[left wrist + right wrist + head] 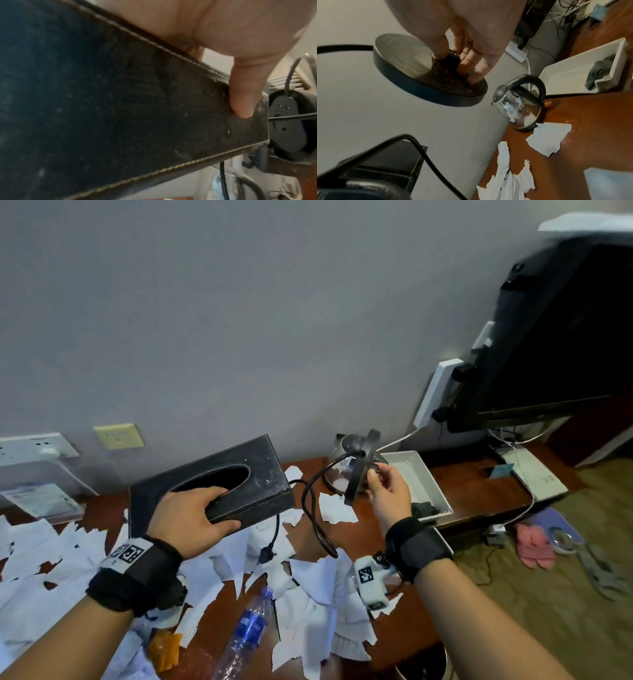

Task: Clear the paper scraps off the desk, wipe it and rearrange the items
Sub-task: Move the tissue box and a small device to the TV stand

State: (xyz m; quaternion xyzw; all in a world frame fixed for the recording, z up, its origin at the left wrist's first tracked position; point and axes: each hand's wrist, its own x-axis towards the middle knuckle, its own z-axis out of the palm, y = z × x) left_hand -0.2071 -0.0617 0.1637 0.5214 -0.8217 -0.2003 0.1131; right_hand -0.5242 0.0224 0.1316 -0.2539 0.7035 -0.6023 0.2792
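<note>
My left hand [197, 517] grips a black leather tissue box [219, 474], fingers in its slot and thumb on its side, lifted and tilted above the desk; the thumb [123, 97] presses the box's side [120, 121]. My right hand [385, 484] pinches the centre post of a round black kettle base [359, 470] and holds it on edge in the air; fingers [469, 65] sit on the base [423, 75]. Its black cord [313, 508] hangs down to the plug [266, 554]. Torn white paper scraps [308, 594] cover the reddish desk [479, 474].
A steel kettle [517, 102] stands by the wall beside a white tray [411, 470] holding a dark cloth. A plastic water bottle [248, 631] lies at the front. Wall sockets [118, 436] at left; a black monitor [555, 337] and cables at right.
</note>
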